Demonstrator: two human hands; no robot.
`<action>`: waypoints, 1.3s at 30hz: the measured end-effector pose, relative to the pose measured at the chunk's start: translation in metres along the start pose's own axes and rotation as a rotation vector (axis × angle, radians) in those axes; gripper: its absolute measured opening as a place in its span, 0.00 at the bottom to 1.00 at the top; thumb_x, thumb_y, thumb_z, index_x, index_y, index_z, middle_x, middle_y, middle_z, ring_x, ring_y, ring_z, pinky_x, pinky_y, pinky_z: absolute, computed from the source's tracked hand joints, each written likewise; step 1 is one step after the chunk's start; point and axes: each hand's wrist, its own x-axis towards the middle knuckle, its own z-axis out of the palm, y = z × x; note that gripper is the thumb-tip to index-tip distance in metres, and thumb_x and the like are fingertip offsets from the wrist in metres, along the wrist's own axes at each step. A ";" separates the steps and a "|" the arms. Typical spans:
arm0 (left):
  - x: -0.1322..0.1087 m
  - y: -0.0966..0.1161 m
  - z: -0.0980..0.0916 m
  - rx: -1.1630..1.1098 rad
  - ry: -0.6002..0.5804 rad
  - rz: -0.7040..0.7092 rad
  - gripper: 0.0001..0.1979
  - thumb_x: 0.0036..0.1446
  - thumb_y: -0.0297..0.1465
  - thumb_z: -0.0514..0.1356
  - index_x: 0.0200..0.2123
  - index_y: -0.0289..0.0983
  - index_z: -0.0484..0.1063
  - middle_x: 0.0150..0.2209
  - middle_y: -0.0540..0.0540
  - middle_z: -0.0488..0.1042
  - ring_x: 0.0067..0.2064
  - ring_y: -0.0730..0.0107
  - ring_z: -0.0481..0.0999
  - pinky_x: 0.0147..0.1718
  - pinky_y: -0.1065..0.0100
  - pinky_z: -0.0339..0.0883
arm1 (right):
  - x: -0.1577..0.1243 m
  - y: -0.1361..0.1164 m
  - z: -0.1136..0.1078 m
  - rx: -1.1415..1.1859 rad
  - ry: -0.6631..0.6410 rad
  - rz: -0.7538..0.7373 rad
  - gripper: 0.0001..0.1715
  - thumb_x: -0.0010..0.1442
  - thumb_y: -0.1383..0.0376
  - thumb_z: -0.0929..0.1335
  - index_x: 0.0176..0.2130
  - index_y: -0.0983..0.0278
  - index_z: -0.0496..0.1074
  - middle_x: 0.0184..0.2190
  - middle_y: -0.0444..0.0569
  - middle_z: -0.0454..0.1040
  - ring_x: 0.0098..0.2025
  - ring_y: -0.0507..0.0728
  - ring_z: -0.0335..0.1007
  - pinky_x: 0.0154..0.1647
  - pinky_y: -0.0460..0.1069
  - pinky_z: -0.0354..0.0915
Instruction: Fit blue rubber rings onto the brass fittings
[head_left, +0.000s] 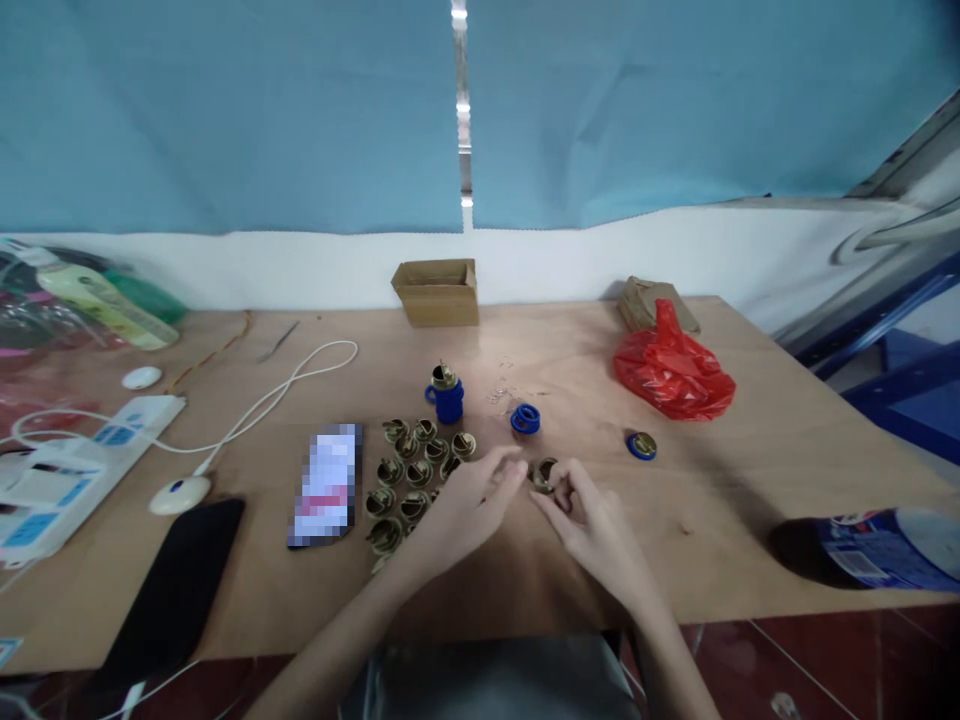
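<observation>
My right hand (592, 525) is closed, its fingertips at the edge of a small brass-coloured round metal part (545, 474). Just left of that part is my left hand (472, 505), with thumb and fingers pinched together; whatever they hold is too small or hidden to name. Several similar brass-coloured parts (390, 470) with clips inside stand in rows beside and partly behind my left hand. Beyond the hands are some stacked blue rings (525, 418), and thin wire pieces (504, 393) lie scattered near them. Another brass part (444, 377) sits on top of a blue holder (449, 402).
A phone with a lit screen (328, 487), a dark phone (176, 590) and a power strip (97, 480) lie left. At the back stands a cardboard box (439, 300). Rightward are a red plastic bag (671, 365), a blue-rimmed brass disc (641, 445) and a lying bottle (870, 548).
</observation>
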 end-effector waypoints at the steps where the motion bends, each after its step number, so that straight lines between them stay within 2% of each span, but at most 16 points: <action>1: -0.009 -0.001 0.002 -0.082 -0.013 -0.018 0.17 0.71 0.38 0.51 0.55 0.39 0.73 0.45 0.43 0.82 0.48 0.58 0.81 0.49 0.58 0.73 | -0.001 -0.005 0.003 0.022 -0.023 -0.006 0.09 0.68 0.60 0.67 0.37 0.59 0.63 0.25 0.38 0.65 0.25 0.53 0.64 0.29 0.47 0.58; 5: -0.034 -0.013 0.015 -0.281 0.082 -0.059 0.16 0.70 0.36 0.54 0.55 0.41 0.73 0.52 0.44 0.79 0.55 0.61 0.77 0.54 0.61 0.71 | -0.007 -0.018 0.008 0.076 -0.123 -0.011 0.09 0.68 0.61 0.67 0.36 0.58 0.63 0.26 0.39 0.65 0.27 0.53 0.64 0.31 0.47 0.59; 9: -0.048 -0.027 0.023 -0.311 0.149 -0.130 0.14 0.68 0.36 0.55 0.53 0.40 0.73 0.50 0.45 0.79 0.53 0.62 0.77 0.53 0.62 0.71 | -0.015 -0.019 0.011 0.099 -0.204 -0.022 0.08 0.71 0.62 0.65 0.37 0.59 0.65 0.31 0.41 0.70 0.32 0.54 0.67 0.36 0.48 0.61; 13: -0.062 -0.026 0.022 -0.324 0.116 -0.118 0.10 0.67 0.34 0.56 0.48 0.40 0.72 0.45 0.46 0.79 0.49 0.62 0.78 0.50 0.62 0.73 | -0.025 -0.016 0.023 0.180 -0.217 -0.026 0.09 0.71 0.65 0.64 0.36 0.60 0.66 0.32 0.42 0.71 0.35 0.54 0.68 0.37 0.48 0.62; 17: -0.074 -0.025 0.017 -0.322 0.058 -0.099 0.09 0.67 0.32 0.57 0.49 0.41 0.71 0.48 0.43 0.78 0.50 0.61 0.79 0.52 0.59 0.73 | -0.031 -0.016 0.029 0.217 -0.271 -0.023 0.10 0.72 0.66 0.63 0.36 0.61 0.69 0.35 0.44 0.73 0.38 0.54 0.71 0.39 0.48 0.64; 19: -0.078 -0.027 0.013 -0.275 -0.003 -0.108 0.15 0.66 0.32 0.58 0.55 0.42 0.70 0.52 0.42 0.78 0.52 0.59 0.79 0.54 0.57 0.73 | -0.033 -0.015 0.028 0.216 -0.282 -0.024 0.10 0.71 0.66 0.64 0.36 0.61 0.69 0.35 0.44 0.73 0.38 0.54 0.71 0.39 0.48 0.64; 21: -0.081 -0.031 0.010 -0.222 -0.054 -0.126 0.25 0.64 0.31 0.61 0.63 0.44 0.65 0.56 0.41 0.77 0.55 0.56 0.78 0.57 0.53 0.71 | -0.032 -0.014 0.025 0.208 -0.290 -0.031 0.09 0.70 0.67 0.65 0.34 0.61 0.69 0.33 0.44 0.73 0.36 0.54 0.71 0.37 0.48 0.63; 23: -0.082 -0.034 0.009 -0.165 -0.083 -0.127 0.29 0.63 0.29 0.61 0.66 0.47 0.62 0.60 0.42 0.75 0.59 0.55 0.76 0.61 0.51 0.68 | -0.028 -0.013 0.023 0.204 -0.312 -0.041 0.09 0.68 0.68 0.66 0.33 0.61 0.68 0.32 0.43 0.72 0.34 0.53 0.69 0.35 0.47 0.62; 26: -0.080 -0.037 0.010 -0.105 -0.086 -0.108 0.24 0.64 0.27 0.57 0.62 0.48 0.68 0.60 0.46 0.75 0.61 0.56 0.74 0.62 0.53 0.66 | -0.019 -0.013 0.023 0.201 -0.356 -0.041 0.09 0.65 0.68 0.67 0.31 0.61 0.67 0.31 0.42 0.69 0.31 0.52 0.67 0.32 0.46 0.60; 31: -0.073 -0.043 0.013 -0.129 -0.015 -0.099 0.20 0.64 0.28 0.58 0.59 0.46 0.69 0.55 0.44 0.78 0.54 0.57 0.79 0.55 0.57 0.73 | -0.009 -0.015 0.021 0.221 -0.397 -0.060 0.10 0.64 0.68 0.68 0.30 0.61 0.66 0.30 0.41 0.68 0.29 0.51 0.65 0.30 0.45 0.58; 33: -0.074 -0.050 0.012 -0.168 0.008 -0.100 0.20 0.64 0.29 0.58 0.59 0.45 0.68 0.54 0.43 0.79 0.53 0.57 0.80 0.54 0.58 0.74 | -0.007 -0.014 0.015 0.244 -0.400 -0.066 0.10 0.65 0.67 0.67 0.30 0.61 0.66 0.28 0.40 0.69 0.29 0.51 0.65 0.31 0.46 0.59; 35: -0.076 -0.057 0.012 -0.172 0.037 -0.089 0.19 0.63 0.30 0.61 0.57 0.44 0.69 0.57 0.41 0.77 0.57 0.55 0.78 0.56 0.55 0.73 | 0.000 -0.011 0.005 0.247 -0.374 -0.074 0.11 0.67 0.65 0.66 0.31 0.61 0.67 0.27 0.40 0.71 0.30 0.52 0.67 0.34 0.46 0.62; 37: -0.079 -0.062 0.011 -0.139 0.049 -0.067 0.18 0.60 0.30 0.64 0.54 0.42 0.71 0.61 0.40 0.73 0.62 0.52 0.73 0.60 0.53 0.69 | 0.015 -0.006 -0.008 0.200 -0.328 -0.083 0.13 0.69 0.61 0.65 0.32 0.61 0.67 0.28 0.41 0.72 0.31 0.52 0.68 0.35 0.47 0.62; 39: -0.083 -0.063 0.013 -0.091 0.020 -0.063 0.17 0.58 0.28 0.66 0.51 0.42 0.72 0.60 0.40 0.74 0.61 0.52 0.74 0.59 0.53 0.70 | 0.039 -0.001 -0.020 0.103 -0.310 -0.073 0.15 0.71 0.59 0.64 0.33 0.61 0.68 0.28 0.42 0.71 0.29 0.52 0.67 0.32 0.46 0.61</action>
